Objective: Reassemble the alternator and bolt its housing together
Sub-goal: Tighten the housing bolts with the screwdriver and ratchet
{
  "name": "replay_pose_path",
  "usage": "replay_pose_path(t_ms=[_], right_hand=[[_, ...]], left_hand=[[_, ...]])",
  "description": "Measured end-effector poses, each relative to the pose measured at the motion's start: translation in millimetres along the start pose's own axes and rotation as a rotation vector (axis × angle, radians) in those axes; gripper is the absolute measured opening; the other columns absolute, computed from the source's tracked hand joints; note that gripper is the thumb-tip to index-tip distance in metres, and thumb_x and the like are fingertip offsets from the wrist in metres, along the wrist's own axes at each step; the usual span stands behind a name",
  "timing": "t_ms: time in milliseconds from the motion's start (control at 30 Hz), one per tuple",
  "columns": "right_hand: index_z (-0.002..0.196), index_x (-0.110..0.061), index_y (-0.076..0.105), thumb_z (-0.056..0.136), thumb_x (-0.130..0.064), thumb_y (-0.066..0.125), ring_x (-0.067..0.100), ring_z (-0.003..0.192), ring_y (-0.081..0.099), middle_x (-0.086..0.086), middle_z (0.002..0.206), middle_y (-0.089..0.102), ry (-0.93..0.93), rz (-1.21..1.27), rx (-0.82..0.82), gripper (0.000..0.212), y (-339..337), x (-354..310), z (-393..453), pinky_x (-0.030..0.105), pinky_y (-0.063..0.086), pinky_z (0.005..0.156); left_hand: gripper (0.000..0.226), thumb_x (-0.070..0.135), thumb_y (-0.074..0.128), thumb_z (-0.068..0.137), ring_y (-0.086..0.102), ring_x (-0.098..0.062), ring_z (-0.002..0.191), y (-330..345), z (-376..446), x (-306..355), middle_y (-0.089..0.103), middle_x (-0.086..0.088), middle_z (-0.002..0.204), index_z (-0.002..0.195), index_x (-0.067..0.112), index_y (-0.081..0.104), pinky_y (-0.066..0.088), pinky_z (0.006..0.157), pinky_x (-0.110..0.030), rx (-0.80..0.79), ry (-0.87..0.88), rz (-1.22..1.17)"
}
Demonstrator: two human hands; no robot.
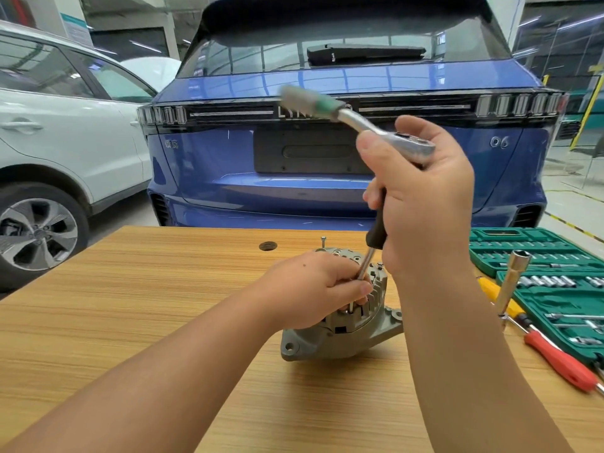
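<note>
A grey alternator (343,331) stands on the wooden table (163,305), rear housing up. My left hand (313,286) rests on top of it, fingers curled round the lower end of a long extension bar (367,259) that goes down into the housing. My right hand (425,197) is raised above, gripping the head of a ratchet wrench (376,125) and the bar's black grip. The ratchet's green-banded handle points up and left, blurred. A long bolt (323,240) sticks up behind the alternator, and a short one (380,265) shows beside the bar.
An open green socket case (536,253) lies at the right table edge. A tall deep socket on a bar (511,282) stands beside it, with yellow (500,295) and red (559,361) screwdrivers. A blue car's rear (294,178) is just beyond the table; a white car (65,152) at left.
</note>
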State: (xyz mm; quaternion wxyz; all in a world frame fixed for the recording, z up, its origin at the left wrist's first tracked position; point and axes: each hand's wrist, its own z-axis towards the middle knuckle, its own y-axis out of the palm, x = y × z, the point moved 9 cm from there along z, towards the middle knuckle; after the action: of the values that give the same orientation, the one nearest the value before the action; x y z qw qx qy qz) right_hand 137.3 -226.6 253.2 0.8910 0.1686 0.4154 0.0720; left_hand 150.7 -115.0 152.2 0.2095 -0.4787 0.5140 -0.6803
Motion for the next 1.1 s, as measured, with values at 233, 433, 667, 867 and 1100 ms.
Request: replay_pose_path(t_ms=[233,433,667,867,1100], right_hand=[[0.101,-0.009,0.071,0.082,-0.032,0.063,0.013,0.077,0.064,0.002,0.103,0.074,0.447,0.441,-0.269,0.031,25.4,23.0,-6.5,0.024,0.046,0.07],[0.098,-0.025,0.058,0.089,-0.011,0.067,0.02,0.082,0.069,0.004,0.098,0.072,0.197,0.309,-0.245,0.019,16.6,8.3,-1.6,0.031,0.052,0.069],[0.124,-0.022,0.061,0.096,-0.013,0.05,0.024,0.072,0.055,0.006,0.089,0.065,0.024,0.094,-0.395,0.031,38.3,2.6,-8.0,0.038,0.045,0.065],[0.127,-0.018,0.057,0.081,-0.043,0.075,0.02,0.074,0.055,0.005,0.09,0.063,0.206,0.332,-0.438,0.056,35.8,15.2,-3.0,0.032,0.043,0.067],[0.128,-0.016,0.052,0.085,-0.03,0.076,0.005,0.061,0.053,-0.009,0.076,0.063,-0.126,-0.151,0.047,0.051,1.0,-8.9,-3.8,0.022,0.044,0.059]], left_hand=[[0.029,0.052,0.048,0.105,0.069,-0.014,0.092,-2.8,-1.0,-3.9,0.074,0.008,0.099,0.102,0.036,0.073,0.057,0.087,-0.047,0.018,-0.021,-0.041],[0.029,0.051,0.048,0.105,0.067,-0.012,0.088,-2.0,0.2,-4.0,0.073,0.009,0.095,0.103,0.037,0.073,0.056,0.082,-0.039,0.016,-0.025,-0.041],[0.028,0.051,0.049,0.105,0.071,-0.012,0.091,-1.6,0.1,-5.5,0.075,0.012,0.101,0.103,0.036,0.072,0.058,0.089,-0.048,0.021,-0.025,-0.073],[0.03,0.05,0.049,0.105,0.071,-0.013,0.091,-2.4,0.1,-4.0,0.075,0.009,0.098,0.102,0.033,0.073,0.058,0.088,-0.049,0.026,-0.023,-0.07],[0.029,0.051,0.048,0.105,0.068,-0.017,0.084,0.4,-0.8,-1.4,0.073,0.005,0.091,0.101,0.034,0.072,0.057,0.08,-0.043,-0.006,0.004,-0.034]])
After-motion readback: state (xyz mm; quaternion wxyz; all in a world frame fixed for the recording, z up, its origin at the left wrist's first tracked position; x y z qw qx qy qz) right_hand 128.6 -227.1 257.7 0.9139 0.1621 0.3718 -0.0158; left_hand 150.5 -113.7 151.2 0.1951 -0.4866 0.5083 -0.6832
